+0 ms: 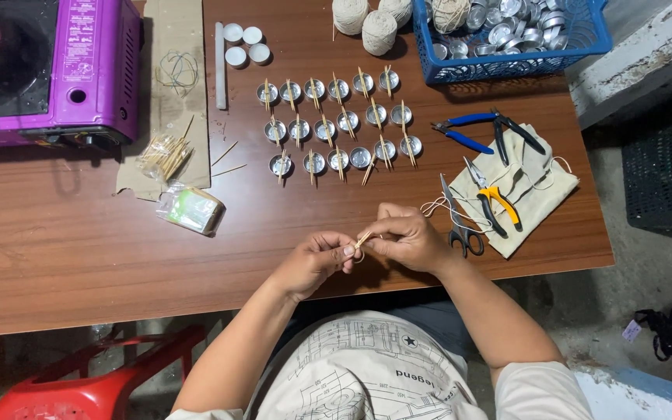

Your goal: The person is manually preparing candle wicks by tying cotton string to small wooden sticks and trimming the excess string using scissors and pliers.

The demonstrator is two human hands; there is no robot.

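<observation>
The small stick piece (362, 240) pinched between our left hand (316, 260) and right hand (407, 237) is mostly covered by fingertips, too small to identify. The purple stove (48, 70) and blue basket (507, 39) run off the top edge.

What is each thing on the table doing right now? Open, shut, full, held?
Left hand: pinching a small stick.
Right hand: pinching the same stick.
Blue pliers: lying open.
Yellow pliers: lying on the cloth.
Scissors: lying shut.
Metal cups: in rows, sticks laid across.
Basket: holding empty cups.
String balls: wound up.
</observation>
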